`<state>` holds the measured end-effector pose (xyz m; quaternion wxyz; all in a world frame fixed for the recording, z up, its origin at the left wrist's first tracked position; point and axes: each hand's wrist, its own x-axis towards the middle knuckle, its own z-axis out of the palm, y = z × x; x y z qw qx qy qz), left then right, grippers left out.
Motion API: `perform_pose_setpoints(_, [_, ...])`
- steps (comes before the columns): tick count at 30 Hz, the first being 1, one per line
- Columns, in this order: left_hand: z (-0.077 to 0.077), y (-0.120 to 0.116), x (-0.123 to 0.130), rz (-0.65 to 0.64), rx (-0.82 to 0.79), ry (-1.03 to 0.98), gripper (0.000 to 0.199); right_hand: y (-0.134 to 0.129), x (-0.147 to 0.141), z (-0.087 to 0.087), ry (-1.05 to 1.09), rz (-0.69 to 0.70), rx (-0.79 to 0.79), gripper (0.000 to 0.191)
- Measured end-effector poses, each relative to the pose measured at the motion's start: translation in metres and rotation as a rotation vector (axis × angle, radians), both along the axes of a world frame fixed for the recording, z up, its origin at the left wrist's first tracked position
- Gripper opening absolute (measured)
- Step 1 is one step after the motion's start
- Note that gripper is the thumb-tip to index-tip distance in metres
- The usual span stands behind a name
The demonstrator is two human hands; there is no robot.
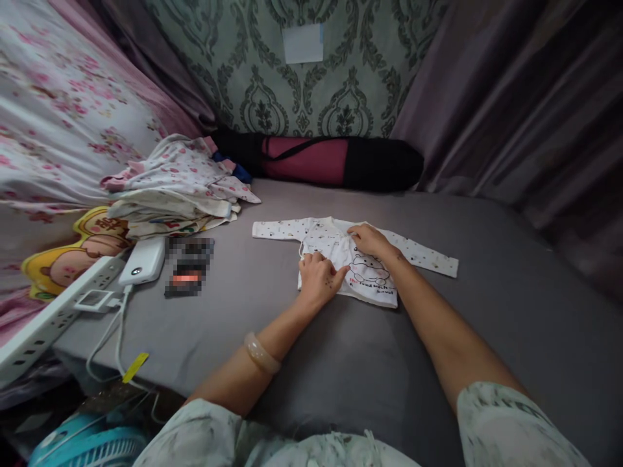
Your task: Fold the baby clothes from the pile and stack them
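Note:
A small white baby shirt (367, 275) lies spread on the grey sheet, both sleeves stretched out sideways. It has a cartoon animal and lettering on the front and small prints on the sleeves. My left hand (320, 279) rests on the shirt's left side, near a thin tie; its fingers are bent and the thumb stands apart. Up by the neckline, my right hand (372, 240) has its fingers closed on the fabric at the front overlap. The fingertips of the right hand are partly hidden.
A pile of baby clothes (180, 181) sits at the back left. Nearer are a white power bank (143, 261), a power strip (58, 311), cables and a blurred-out dark object (187, 267). A long black and red bag (311, 161) lies along the wall. A blue fan (90, 444) stands below the edge.

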<state>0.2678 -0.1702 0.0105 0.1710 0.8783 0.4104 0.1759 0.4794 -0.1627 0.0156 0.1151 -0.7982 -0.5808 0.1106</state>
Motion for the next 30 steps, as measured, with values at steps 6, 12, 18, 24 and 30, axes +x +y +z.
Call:
perform_pose_setpoints(6, [0.0,0.0,0.003,0.071,-0.082,0.012,0.036,-0.001,-0.009,0.008,-0.082,-0.042,-0.082,0.029])
perform_pose_setpoints(12, [0.001,0.001,0.006,0.117,-0.095,-0.023,0.055,0.004,-0.01,0.007,-0.095,-0.054,-0.106,0.026])
perform_pose_setpoints(18, [-0.001,0.001,0.007,0.146,-0.103,0.034,0.023,0.008,-0.012,0.008,-0.098,-0.063,-0.155,0.028])
perform_pose_setpoints(24, [0.002,0.0,0.003,0.119,-0.127,0.005,0.018,0.004,-0.02,0.013,-0.102,-0.091,-0.17,0.026])
perform_pose_setpoints(30, [0.001,-0.001,-0.003,0.098,-0.096,-0.039,0.016,0.003,-0.028,0.011,-0.08,-0.149,-0.086,0.024])
